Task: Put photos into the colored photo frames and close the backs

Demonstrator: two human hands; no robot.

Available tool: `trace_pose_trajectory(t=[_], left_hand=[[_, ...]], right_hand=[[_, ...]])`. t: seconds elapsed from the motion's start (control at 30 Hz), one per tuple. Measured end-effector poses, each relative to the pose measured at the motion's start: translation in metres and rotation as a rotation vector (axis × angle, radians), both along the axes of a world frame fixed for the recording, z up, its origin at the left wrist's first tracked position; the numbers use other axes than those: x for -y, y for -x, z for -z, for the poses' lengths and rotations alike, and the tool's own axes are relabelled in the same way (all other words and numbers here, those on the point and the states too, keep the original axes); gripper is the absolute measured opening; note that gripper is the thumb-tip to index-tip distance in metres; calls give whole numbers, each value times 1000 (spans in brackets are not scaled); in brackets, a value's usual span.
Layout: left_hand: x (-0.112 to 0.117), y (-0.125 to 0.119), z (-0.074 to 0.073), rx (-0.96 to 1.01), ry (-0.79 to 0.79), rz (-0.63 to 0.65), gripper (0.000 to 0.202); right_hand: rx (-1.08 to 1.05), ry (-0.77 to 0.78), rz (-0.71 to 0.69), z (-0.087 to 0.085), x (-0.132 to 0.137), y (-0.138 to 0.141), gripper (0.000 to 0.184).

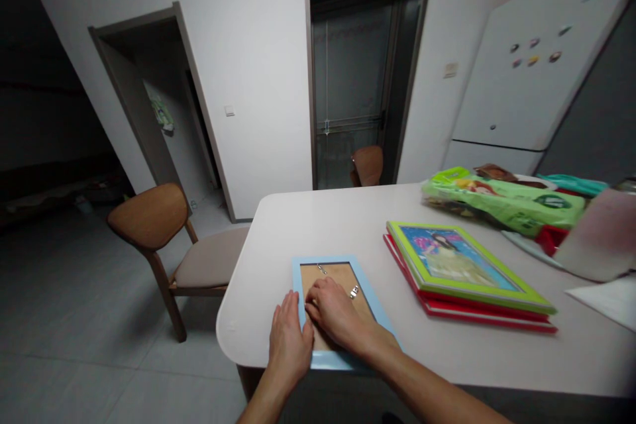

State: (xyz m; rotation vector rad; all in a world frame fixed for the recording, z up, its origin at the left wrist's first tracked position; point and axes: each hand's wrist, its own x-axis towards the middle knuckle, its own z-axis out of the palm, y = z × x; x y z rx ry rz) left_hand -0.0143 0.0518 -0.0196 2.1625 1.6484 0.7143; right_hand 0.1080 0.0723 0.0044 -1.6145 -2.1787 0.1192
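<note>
A light-blue picture frame [380, 318] lies face down near the table's front edge, its brown backing board [338, 271] showing. Small metal clips, one a hanger [354, 292], sit on the board. My left hand [291, 341] rests against the frame's left side, fingers stretched out and thumb towards the board. Over the board is my right hand [335, 311], its fingers bent and pressed together at the board's left edge. What those fingertips pinch, if anything, is hidden.
To the right, a green picture frame [462, 258] with a princess picture lies on a red frame [442, 308]. Behind are a green package [501, 202] and a pinkish container [601, 238]. A wooden chair [154, 218] stands left of the white table [328, 222].
</note>
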Motion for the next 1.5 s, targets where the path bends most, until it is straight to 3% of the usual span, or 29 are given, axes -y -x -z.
trace_pose_trajectory(t=[0.17, 0.33, 0.57, 0.7, 0.93, 1.13, 1.27, 1.37, 1.43, 1.5], left_hand=[[1, 0, 0, 18, 6, -9, 53], [1, -1, -1, -11, 18, -10, 54], [0, -8, -7, -54, 37, -14, 53], [-1, -8, -6, -54, 25, -23, 52], [0, -8, -3, -67, -2, -28, 52], [-2, -8, -4, -49, 22, -29, 52], [-2, -10, -13, 156, 35, -46, 49], [-3, -7, -27, 558, 60, -15, 36], [-4, 3, -34, 750, 119, -1, 32], [-7, 20, -38, 805, 162, -26, 34]], right_hand=[[-16, 20, 50, -1, -20, -15, 27], [3, 18, 202, -1, -46, -39, 31], [-9, -14, 260, 8, -56, -38, 30], [-25, -23, 230, 0, -41, -43, 31], [-31, 38, 90, -6, 33, -62, 30], [-74, 32, 86, -7, 38, -64, 27], [-55, 11, 104, -29, 34, -59, 18], [-94, -29, 109, -47, 36, -45, 19], [-158, -44, 79, -54, 37, -32, 21], [-240, -32, 29, -56, 38, -24, 27]])
